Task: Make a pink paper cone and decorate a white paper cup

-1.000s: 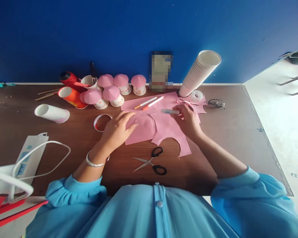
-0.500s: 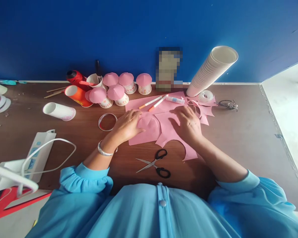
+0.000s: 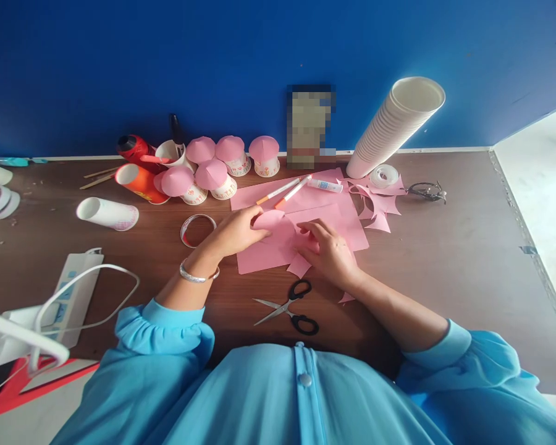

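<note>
My left hand (image 3: 241, 232) has its fingers and thumb on the edge of a pink paper circle (image 3: 269, 219), which is tilted up over a pink sheet (image 3: 254, 259). To the right, my right hand (image 3: 331, 252) rests low over a cut pink paper scrap (image 3: 299, 267), covering most of it; its thumb and fingers are bent and apart. Black-handled scissors (image 3: 285, 306) lie with blades spread in front of both hands. Two orange-and-white pens (image 3: 285, 193) and a glue stick (image 3: 325, 185) lie on the pink paper behind them.
Several paper cups with pink cone tops (image 3: 264, 151) stand along the blue wall. A tall stack of white cups (image 3: 396, 127) leans at right, near a tape roll (image 3: 383, 176) and glasses (image 3: 426, 191). A tape ring (image 3: 198, 231), cup (image 3: 106, 213) and power strip (image 3: 74, 296) are at left.
My right hand has moved left and nearer to me, onto the cut scrap. The paper circle, flat before, is now tilted up at my left hand's fingers.
</note>
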The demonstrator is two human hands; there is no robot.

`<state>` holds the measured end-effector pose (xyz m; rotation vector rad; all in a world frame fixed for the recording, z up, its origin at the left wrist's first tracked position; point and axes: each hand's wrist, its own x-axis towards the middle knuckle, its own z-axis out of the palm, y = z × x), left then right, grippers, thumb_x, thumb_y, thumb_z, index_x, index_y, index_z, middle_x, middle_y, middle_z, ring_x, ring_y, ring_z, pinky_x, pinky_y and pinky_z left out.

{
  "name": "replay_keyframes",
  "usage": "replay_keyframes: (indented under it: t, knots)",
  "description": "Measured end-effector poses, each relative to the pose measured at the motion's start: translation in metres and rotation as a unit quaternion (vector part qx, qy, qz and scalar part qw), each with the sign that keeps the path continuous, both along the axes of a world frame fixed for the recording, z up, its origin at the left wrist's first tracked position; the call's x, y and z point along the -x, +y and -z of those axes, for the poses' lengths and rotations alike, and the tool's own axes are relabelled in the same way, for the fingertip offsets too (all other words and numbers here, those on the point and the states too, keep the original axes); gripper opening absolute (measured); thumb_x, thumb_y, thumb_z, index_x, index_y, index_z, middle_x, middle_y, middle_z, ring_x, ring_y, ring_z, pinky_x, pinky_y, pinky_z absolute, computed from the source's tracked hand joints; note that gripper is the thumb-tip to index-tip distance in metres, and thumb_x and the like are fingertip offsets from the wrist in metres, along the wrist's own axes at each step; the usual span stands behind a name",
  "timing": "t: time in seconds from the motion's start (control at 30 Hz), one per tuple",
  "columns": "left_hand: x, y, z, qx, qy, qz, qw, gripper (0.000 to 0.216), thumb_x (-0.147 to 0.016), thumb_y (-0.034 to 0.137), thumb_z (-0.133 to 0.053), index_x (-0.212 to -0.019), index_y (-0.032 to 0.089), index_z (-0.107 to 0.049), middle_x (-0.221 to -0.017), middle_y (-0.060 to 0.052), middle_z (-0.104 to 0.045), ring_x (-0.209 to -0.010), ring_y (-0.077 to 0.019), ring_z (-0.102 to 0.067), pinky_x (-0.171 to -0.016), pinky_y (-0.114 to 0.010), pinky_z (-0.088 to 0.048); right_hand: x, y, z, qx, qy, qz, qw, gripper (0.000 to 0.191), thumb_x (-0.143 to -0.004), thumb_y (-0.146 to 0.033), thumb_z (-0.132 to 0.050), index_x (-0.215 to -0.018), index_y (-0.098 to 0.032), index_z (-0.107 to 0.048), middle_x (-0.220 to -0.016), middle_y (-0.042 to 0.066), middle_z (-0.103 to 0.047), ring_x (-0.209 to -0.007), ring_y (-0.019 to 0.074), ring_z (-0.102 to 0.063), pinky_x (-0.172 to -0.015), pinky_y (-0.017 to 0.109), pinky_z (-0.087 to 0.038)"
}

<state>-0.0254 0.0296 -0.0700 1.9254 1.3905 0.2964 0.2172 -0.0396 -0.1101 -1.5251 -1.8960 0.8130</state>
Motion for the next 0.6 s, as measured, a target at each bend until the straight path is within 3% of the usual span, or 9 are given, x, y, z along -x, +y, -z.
replay_keyframes:
  t: [0.1, 0.17, 0.27, 0.4, 0.6]
  knots:
    - [-0.003, -0.008, -0.003, 0.064, -0.188, -0.088, 0.976, 0.033, -0.075, 0.037, -0.083, -0.098, 0.019, -0.067, -0.097, -0.002, -0.075, -0.087, -0.0203, -0.068, -0.075, -0.029, -0.054, 0.0, 0.004, -0.004, 0.096, 0.196, 0.031, 0.975, 0.04, -0.083, -0.036, -0.082, -0.118, -0.023, -0.068, -0.116, 0.009, -0.073, -0.097, 0.0233, -0.068, -0.082, 0.038, -0.056]
    - [-0.008, -0.017, -0.006, 0.094, -0.283, -0.128, 0.946, 0.043, -0.071, 0.036, -0.087, -0.107, 0.019, -0.07, -0.107, -0.005, -0.077, -0.096, -0.0214, -0.07, -0.082, -0.03, -0.057, 0.001, 0.006, -0.008, 0.148, 0.32, 0.024, 0.935, 0.044, -0.081, -0.042, -0.084, -0.117, -0.023, -0.069, -0.116, 0.008, -0.074, -0.101, 0.0225, -0.068, -0.087, 0.038, -0.055]
    - [-0.019, -0.03, -0.01, 0.13, -0.349, -0.155, 0.915, 0.056, -0.067, 0.035, -0.092, -0.117, 0.019, -0.071, -0.114, -0.006, -0.078, -0.103, -0.0233, -0.071, -0.089, -0.033, -0.059, 0.004, 0.006, -0.015, 0.204, 0.437, 0.037, 0.875, 0.037, -0.077, -0.043, -0.089, -0.105, -0.023, -0.074, -0.102, 0.004, -0.076, -0.094, 0.0195, -0.068, -0.087, 0.035, -0.053]
    - [-0.029, -0.041, -0.012, 0.163, -0.362, -0.152, 0.905, 0.05, -0.066, 0.034, -0.094, -0.11, 0.019, -0.075, -0.108, -0.005, -0.079, -0.098, -0.0222, -0.07, -0.088, -0.032, -0.059, 0.003, 0.005, -0.018, 0.219, 0.491, 0.074, 0.84, 0.026, -0.074, -0.042, -0.092, -0.081, -0.022, -0.077, -0.081, 0.0, -0.072, -0.078, 0.0149, -0.061, -0.077, 0.03, -0.049]
    - [-0.026, -0.041, -0.013, 0.146, -0.409, -0.161, 0.886, 0.026, -0.084, 0.044, -0.084, -0.089, 0.021, -0.075, -0.085, 0.001, -0.07, -0.08, -0.0119, -0.06, -0.077, -0.022, -0.049, -0.001, 0.005, -0.016, 0.234, 0.501, 0.076, 0.83, 0.03, -0.075, -0.046, -0.092, -0.079, -0.021, -0.077, -0.076, -0.001, -0.067, -0.073, 0.0134, -0.055, -0.072, 0.028, -0.044]
